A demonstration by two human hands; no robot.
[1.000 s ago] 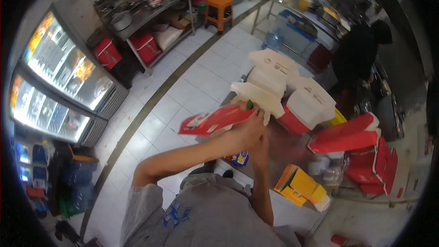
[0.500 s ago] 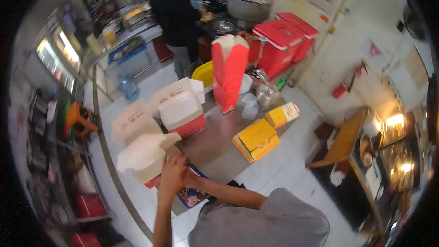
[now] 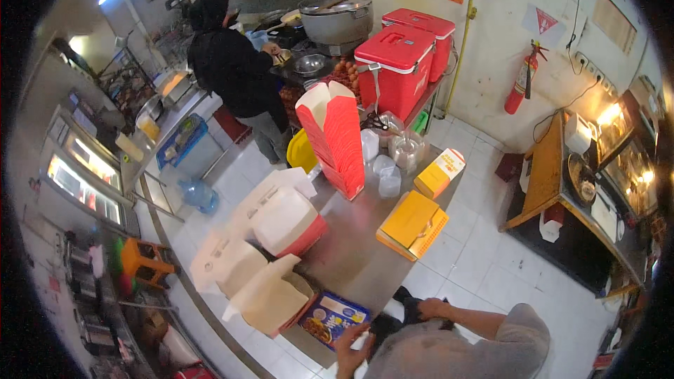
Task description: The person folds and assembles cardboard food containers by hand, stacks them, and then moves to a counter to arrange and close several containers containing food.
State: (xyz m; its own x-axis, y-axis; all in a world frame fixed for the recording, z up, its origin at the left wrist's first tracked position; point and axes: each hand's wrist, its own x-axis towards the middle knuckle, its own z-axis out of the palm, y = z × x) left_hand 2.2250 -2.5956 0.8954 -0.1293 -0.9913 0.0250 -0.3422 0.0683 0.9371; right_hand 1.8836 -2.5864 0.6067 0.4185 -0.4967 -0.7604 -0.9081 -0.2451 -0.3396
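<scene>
Several folded food boxes (image 3: 281,221) already stand on the counter (image 3: 351,253), while the left hand (image 3: 349,355) rests empty and loosely spread near the blue printed sheet (image 3: 333,317), and the right hand (image 3: 430,307) grips nothing.

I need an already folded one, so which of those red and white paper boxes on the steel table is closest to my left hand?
The open white-lined box at the table's near end, beside the blue printed sheet that your left hand is nearest to. The other boxes lie farther up the table.
</scene>
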